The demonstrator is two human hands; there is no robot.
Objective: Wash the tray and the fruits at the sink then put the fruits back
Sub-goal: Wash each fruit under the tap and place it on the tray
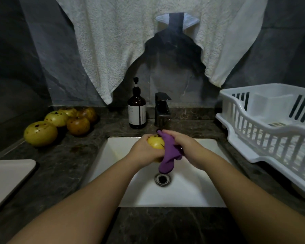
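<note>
Over the middle of the white sink [192, 191], a person holds a yellow fruit [155, 142] in the left hand [144, 150], whose fingers curl round it from the nine o'clock side. The right hand [181, 145] grips a purple cloth [169, 152] and presses it against the fruit's three o'clock side; the cloth's loose end hangs down toward six o'clock, just above the round metal drain [162, 179].

At twelve o'clock from the hands, a dark faucet [162, 110] stands on the marble counter [60, 164], with a brown pump bottle [136, 110] just beside it at its nine o'clock. I cannot tell whether water is running.

Out at ten o'clock, well apart from the sink, five more fruits [60, 120] sit bunched on the counter, yellow-green to brownish and marked with dark spots; the nearest and largest one [40, 133] lies at the front of the group. At eight o'clock, at the picture's left edge, a pale flat tray [5, 178] rests on the counter, only partly in view.

At three o'clock, a white plastic dish rack [271, 124] stands on the counter right of the basin. Above, at twelve o'clock, white towels [121, 41] hang draped against the dark wall.
</note>
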